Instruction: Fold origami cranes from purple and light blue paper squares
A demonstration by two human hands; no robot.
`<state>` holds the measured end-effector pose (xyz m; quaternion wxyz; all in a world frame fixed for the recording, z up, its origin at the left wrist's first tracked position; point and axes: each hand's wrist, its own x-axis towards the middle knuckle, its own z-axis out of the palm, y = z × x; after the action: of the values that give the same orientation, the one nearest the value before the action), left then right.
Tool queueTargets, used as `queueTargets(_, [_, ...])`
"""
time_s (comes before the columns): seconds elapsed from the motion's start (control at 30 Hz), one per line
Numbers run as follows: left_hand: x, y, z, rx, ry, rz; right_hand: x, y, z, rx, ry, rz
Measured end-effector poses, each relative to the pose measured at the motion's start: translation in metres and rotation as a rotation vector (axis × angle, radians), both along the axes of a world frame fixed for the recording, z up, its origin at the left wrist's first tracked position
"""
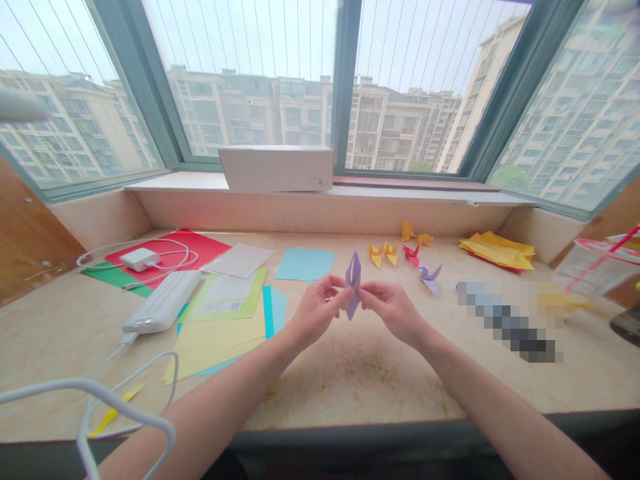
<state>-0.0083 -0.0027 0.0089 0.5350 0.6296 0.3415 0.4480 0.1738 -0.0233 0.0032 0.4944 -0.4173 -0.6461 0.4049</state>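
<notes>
A purple folded origami paper point(353, 270), long and pointed at top and bottom, is held upright above the counter between both hands. My left hand point(323, 303) pinches its left side with thumb and fingers. From the other side, my right hand point(390, 303) grips the right edge between thumb and forefinger. A narrow gap shows in the paper's upper half. Just beyond my right hand stand a lilac paper crane point(429, 277), a red paper crane point(411, 255) and several yellow paper cranes point(383, 255).
Light blue paper squares point(304, 264) lie behind my left hand. Yellow sheets point(220, 343), a white power bank point(163, 303) and a looping white cable point(125, 397) occupy the left. At right are yellow papers point(497, 251), a blurred-out long object point(507, 320) and a clear cup point(595, 267).
</notes>
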Motion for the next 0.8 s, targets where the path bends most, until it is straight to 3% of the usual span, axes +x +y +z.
queueTargets(0.3, [0.0009, 0.0002, -0.0004, -0.003, -0.094, -0.006, 0.0012, -0.0005, 0.0021, -0.022, 0.041, 0.001])
queueTargets(0.63, [0.0004, -0.0024, 0.0023, 0.07, -0.042, 0.005, -0.0006, -0.0004, -0.0012, -0.033, 0.074, 0.068])
queueTargets(0.8, [0.0025, 0.0001, -0.0033, 0.001, -0.126, -0.021, -0.002, 0.0005, -0.002, -0.076, 0.095, 0.069])
